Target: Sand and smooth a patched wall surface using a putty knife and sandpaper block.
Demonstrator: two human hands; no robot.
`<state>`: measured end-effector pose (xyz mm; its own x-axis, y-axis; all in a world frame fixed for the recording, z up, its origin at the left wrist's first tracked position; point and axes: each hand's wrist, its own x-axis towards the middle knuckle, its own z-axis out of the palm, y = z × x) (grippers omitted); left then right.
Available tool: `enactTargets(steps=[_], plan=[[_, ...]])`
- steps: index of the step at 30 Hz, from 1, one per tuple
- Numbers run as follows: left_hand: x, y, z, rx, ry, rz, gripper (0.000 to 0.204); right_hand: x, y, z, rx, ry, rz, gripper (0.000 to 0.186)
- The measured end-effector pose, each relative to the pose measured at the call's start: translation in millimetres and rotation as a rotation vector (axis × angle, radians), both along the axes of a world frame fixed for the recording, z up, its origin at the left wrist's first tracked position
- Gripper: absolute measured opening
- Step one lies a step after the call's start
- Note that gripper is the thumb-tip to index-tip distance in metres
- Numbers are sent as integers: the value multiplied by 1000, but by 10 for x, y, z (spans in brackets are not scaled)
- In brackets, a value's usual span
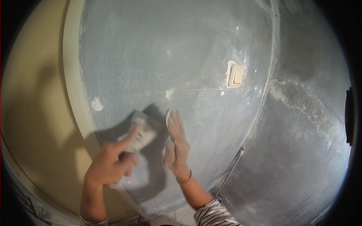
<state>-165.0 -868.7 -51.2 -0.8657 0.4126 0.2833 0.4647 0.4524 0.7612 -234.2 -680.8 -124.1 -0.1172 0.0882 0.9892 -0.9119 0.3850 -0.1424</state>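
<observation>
My left hand is closed around a wide putty knife, its index finger stretched along the blade. The grey blade carries a smear of whitish putty and is blurred by motion. My right hand is raised beside it, fingers long and pressed together, with pale dust on the skin. Along those fingers shows a thin white-edged piece, seen nearly edge-on; its kind is unclear. Both hands are in front of a grey wall and cast dark shadows on it. Whether the blade touches the wall is hard to tell.
A cream light switch sits on the wall at right, with white patches around it. A pale vertical trim borders a yellowish surface at left. Beyond the corner, another grey wall has a rough strip. A thin rod-like tool leans low in the corner.
</observation>
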Motion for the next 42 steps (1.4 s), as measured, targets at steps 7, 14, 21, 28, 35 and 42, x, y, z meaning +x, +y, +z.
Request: enactTargets(steps=[7,14,21,28,35,42], plan=[[-92,121,-357,287,-290,-702,57,340,81,-352,-316,-108,128,39],[-82,267,-626,242,13,-809,61,501,-118,-373,-368,-151,83,28],[25,417,-769,256,472,-368,43,468,-63,-389,-408,-141,-20,37],[-9,246,-1065,642,561,-22,21,160,245,-368,-226,-10,-466,42],[130,-273,-1186,552,153,92,8,-158,-270,-296,201,-101,-541,56],[126,-436,-1143,566,416,198,27,-362,27,429,428,26,-576,61]])
